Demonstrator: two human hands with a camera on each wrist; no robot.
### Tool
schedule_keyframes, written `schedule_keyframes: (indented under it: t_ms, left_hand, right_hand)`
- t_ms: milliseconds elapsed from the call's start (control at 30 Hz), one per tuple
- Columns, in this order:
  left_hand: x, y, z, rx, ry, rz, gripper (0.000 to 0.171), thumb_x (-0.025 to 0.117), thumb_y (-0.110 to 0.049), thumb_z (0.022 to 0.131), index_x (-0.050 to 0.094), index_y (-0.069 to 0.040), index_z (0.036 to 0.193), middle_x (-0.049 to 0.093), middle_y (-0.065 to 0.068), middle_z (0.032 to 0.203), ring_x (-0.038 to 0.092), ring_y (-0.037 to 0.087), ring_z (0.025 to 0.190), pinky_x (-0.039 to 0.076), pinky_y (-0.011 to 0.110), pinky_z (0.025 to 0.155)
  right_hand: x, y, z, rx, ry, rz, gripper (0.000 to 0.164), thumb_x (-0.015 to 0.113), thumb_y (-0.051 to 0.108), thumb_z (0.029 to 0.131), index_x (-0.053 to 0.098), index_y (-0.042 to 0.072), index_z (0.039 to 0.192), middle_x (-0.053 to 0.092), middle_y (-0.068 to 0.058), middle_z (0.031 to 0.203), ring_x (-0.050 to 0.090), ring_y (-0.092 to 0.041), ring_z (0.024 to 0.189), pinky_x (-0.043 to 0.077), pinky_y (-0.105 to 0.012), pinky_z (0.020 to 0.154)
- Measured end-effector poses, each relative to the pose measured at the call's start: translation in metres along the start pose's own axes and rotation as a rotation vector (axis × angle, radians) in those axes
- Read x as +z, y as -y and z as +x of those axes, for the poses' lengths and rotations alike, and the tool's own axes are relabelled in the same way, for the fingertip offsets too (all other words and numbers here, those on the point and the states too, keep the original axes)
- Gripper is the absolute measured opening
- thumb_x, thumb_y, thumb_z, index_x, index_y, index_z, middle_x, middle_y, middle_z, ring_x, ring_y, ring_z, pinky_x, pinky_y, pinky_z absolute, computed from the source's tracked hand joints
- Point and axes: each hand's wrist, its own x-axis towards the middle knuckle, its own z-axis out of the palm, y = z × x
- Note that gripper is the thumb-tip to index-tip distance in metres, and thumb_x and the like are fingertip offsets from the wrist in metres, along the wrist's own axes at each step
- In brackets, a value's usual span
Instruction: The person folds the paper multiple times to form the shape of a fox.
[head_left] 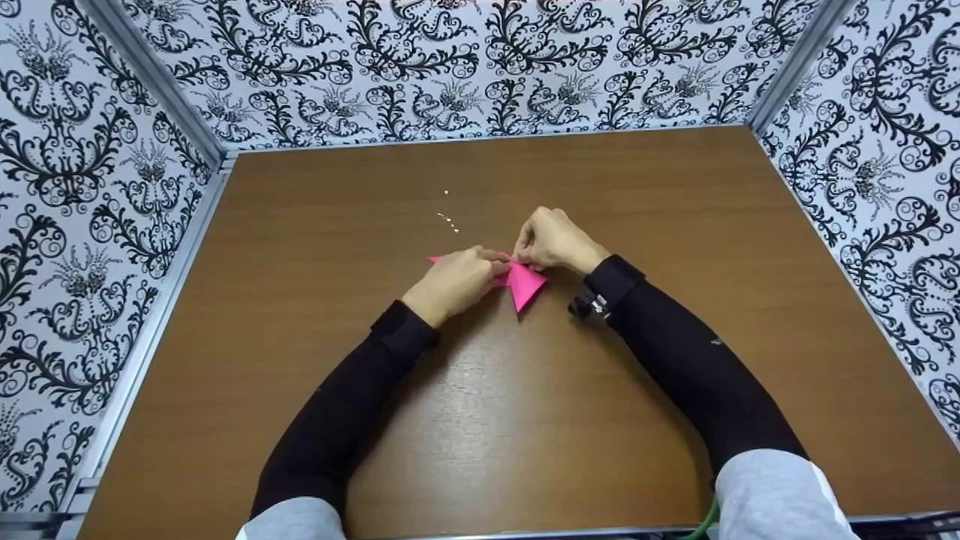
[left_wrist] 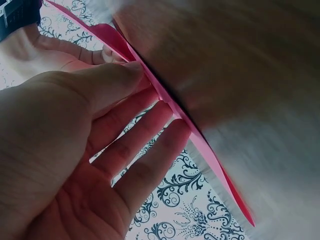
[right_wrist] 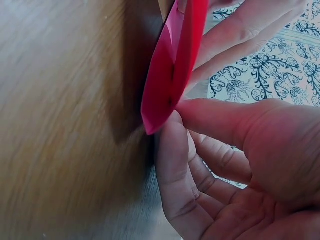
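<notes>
A folded piece of pink paper (head_left: 525, 286) lies on the table between both hands, one pointed flap toward the person and another tip poking out left of the left hand. My left hand (head_left: 459, 276) holds the paper's left part; in the left wrist view its thumb and fingertips meet the pink sheet (left_wrist: 207, 150). On the right, my right hand (head_left: 559, 241) pinches an edge with thumb and index finger. The right wrist view shows the folded paper (right_wrist: 161, 97) standing slightly open just above that pinch. Both hands cover part of the folds.
Small white specks (head_left: 450, 221) lie on the brown wooden table (head_left: 337, 202) beyond the left hand. Patterned panels (head_left: 420, 67) in metal framing rise at the back and sides. A wrist camera (head_left: 589, 305) sits at the right cuff, and a green cable (head_left: 705, 521) shows at the front edge.
</notes>
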Motion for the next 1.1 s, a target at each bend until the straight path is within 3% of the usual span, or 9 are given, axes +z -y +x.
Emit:
schedule_keyframes:
  t_ms: [167,633,867,1100]
  left_hand:
    - [0.002,0.001,0.0,-0.006,0.0,-0.003,0.027,0.071,-0.015,0.117,0.085,-0.008,0.139,0.081,0.012,0.15,0.081,0.036,0.134,0.069,0.047,0.109]
    - [0.003,0.0,-0.001,-0.021,0.014,-0.018,0.034,0.069,-0.004,0.114,0.081,-0.006,0.145,0.078,0.013,0.154,0.08,0.04,0.135,0.068,0.049,0.111]
    - [0.003,0.0,-0.003,-0.017,0.003,-0.001,0.036,0.064,0.001,0.114,0.081,-0.007,0.145,0.08,0.012,0.152,0.081,0.041,0.126,0.07,0.047,0.105]
    - [0.002,0.0,-0.004,-0.021,0.001,0.011,0.036,0.065,0.001,0.114,0.082,-0.008,0.144,0.08,0.011,0.152,0.082,0.039,0.127,0.07,0.047,0.103]
  right_hand:
    - [0.001,-0.002,0.0,0.003,0.005,0.008,0.008,0.088,0.015,0.1,0.095,0.015,0.097,0.091,-0.005,0.092,0.074,-0.005,0.064,0.056,-0.015,0.058]
    - [0.0,-0.003,-0.003,0.001,0.008,-0.02,0.009,0.086,0.013,0.099,0.095,0.014,0.095,0.09,-0.004,0.09,0.072,-0.01,0.07,0.053,-0.018,0.063]
    - [-0.001,-0.002,-0.007,0.006,0.031,-0.02,0.011,0.084,0.009,0.099,0.094,0.011,0.095,0.088,-0.005,0.085,0.07,-0.006,0.066,0.052,-0.017,0.062]
    - [-0.003,-0.002,-0.012,0.019,0.036,-0.032,0.01,0.085,0.011,0.099,0.093,0.012,0.093,0.088,-0.004,0.087,0.069,-0.012,0.073,0.052,-0.021,0.065]
